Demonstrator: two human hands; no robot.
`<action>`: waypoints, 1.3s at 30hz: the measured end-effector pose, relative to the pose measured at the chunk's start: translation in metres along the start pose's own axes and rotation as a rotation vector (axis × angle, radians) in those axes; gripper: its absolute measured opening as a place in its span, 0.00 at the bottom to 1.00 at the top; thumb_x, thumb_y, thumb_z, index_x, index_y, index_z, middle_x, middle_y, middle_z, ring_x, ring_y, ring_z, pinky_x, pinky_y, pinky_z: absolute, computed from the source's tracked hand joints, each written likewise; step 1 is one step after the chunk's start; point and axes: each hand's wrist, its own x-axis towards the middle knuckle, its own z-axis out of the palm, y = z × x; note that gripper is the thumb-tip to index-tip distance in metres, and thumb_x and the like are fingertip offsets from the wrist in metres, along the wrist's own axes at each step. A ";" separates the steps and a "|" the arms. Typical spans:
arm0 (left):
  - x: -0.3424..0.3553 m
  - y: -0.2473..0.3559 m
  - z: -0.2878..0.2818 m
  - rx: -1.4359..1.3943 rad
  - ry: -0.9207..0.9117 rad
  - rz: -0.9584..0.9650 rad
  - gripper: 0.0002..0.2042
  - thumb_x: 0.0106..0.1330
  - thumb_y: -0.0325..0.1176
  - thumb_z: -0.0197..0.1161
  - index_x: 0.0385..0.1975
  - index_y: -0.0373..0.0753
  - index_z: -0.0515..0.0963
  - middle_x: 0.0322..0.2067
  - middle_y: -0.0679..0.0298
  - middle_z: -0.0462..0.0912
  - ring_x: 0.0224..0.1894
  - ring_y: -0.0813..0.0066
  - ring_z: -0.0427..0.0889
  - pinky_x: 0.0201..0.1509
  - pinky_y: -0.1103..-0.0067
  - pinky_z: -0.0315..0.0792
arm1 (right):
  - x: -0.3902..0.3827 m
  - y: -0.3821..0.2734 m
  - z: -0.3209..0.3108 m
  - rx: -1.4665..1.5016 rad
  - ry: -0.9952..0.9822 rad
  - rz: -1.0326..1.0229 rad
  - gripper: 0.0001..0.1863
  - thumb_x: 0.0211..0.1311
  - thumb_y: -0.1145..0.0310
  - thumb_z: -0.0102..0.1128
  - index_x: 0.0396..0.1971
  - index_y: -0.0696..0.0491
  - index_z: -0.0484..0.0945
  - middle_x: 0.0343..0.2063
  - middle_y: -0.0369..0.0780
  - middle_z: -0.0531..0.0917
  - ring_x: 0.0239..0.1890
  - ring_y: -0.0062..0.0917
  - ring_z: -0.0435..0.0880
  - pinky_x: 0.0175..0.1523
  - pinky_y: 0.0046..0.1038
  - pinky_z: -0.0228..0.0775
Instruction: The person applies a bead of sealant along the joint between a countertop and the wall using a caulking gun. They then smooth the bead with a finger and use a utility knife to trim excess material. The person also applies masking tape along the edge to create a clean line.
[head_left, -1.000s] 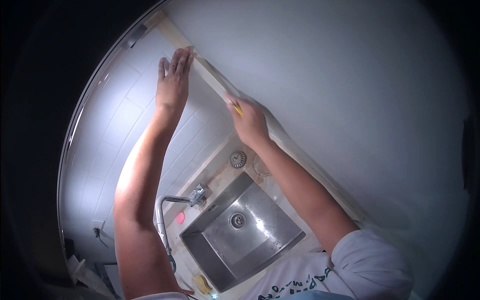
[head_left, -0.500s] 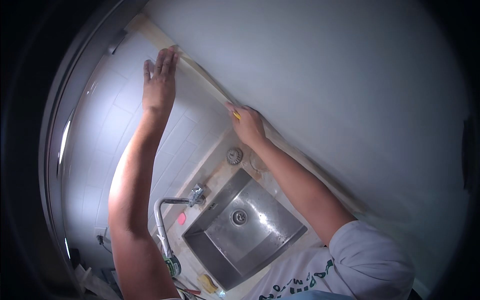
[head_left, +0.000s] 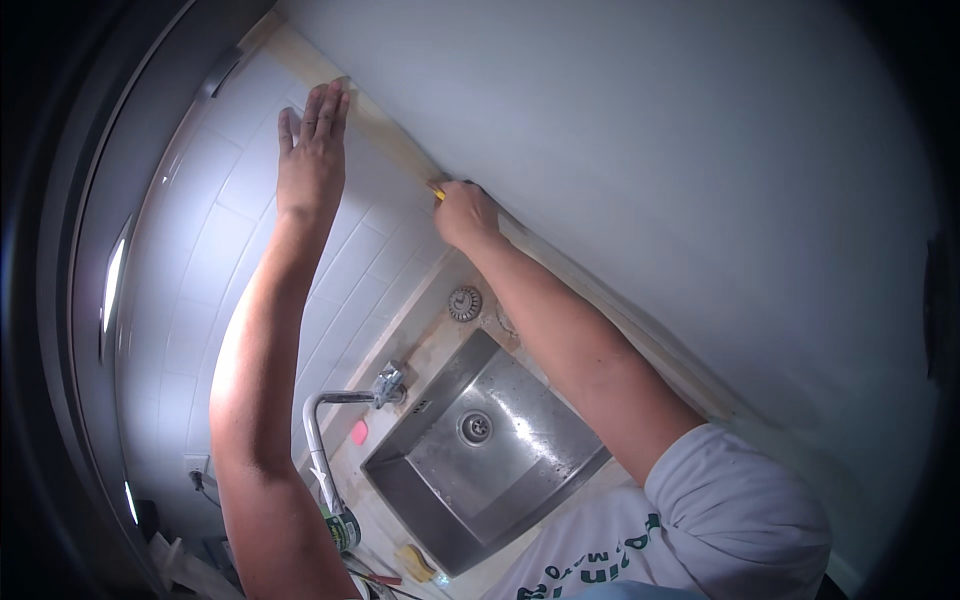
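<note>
A pale beige strip [head_left: 377, 125] runs along the seam where the white tiled wall [head_left: 226, 230] meets a smooth grey-white surface [head_left: 680, 170]. My left hand [head_left: 310, 150] lies with fingers stretched out and slightly apart, fingertips touching the upper part of this strip. Lower along it, my right hand [head_left: 465, 212] is closed around a small yellow tool [head_left: 439, 194], mostly hidden by my fingers, and rests on the strip.
Below are a steel sink [head_left: 480, 475], a bent chrome tap [head_left: 330, 398], a metal strainer [head_left: 464, 303], a pink object [head_left: 359, 432], a green cylinder [head_left: 346, 532] and a yellow sponge [head_left: 416, 562]. A socket with a plug [head_left: 196, 470] is at lower left.
My right hand has moved up and left along the strip, nearer my left hand, still holding the yellow tool. My left hand appears further left, as the whole view has shifted a little.
</note>
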 end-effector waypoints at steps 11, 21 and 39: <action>0.002 0.000 0.006 -0.009 0.018 0.003 0.38 0.72 0.18 0.48 0.82 0.49 0.48 0.83 0.72 0.44 0.83 0.73 0.46 0.85 0.57 0.51 | 0.001 0.008 0.001 -0.009 -0.005 -0.044 0.18 0.72 0.65 0.56 0.58 0.40 0.85 0.48 0.49 0.88 0.51 0.47 0.86 0.56 0.45 0.80; -0.007 0.021 0.006 0.101 -0.001 0.029 0.35 0.74 0.28 0.50 0.82 0.42 0.48 0.83 0.68 0.45 0.83 0.73 0.47 0.85 0.60 0.47 | 0.004 0.011 0.009 -0.070 0.019 -0.107 0.19 0.73 0.66 0.54 0.59 0.40 0.84 0.47 0.49 0.88 0.50 0.46 0.87 0.55 0.44 0.80; -0.061 0.158 0.077 -0.141 -0.067 0.161 0.34 0.75 0.35 0.50 0.80 0.37 0.52 0.83 0.62 0.44 0.84 0.65 0.42 0.85 0.60 0.41 | -0.005 0.031 0.012 0.029 0.037 -0.168 0.19 0.77 0.59 0.54 0.63 0.40 0.82 0.48 0.45 0.88 0.53 0.44 0.85 0.56 0.45 0.77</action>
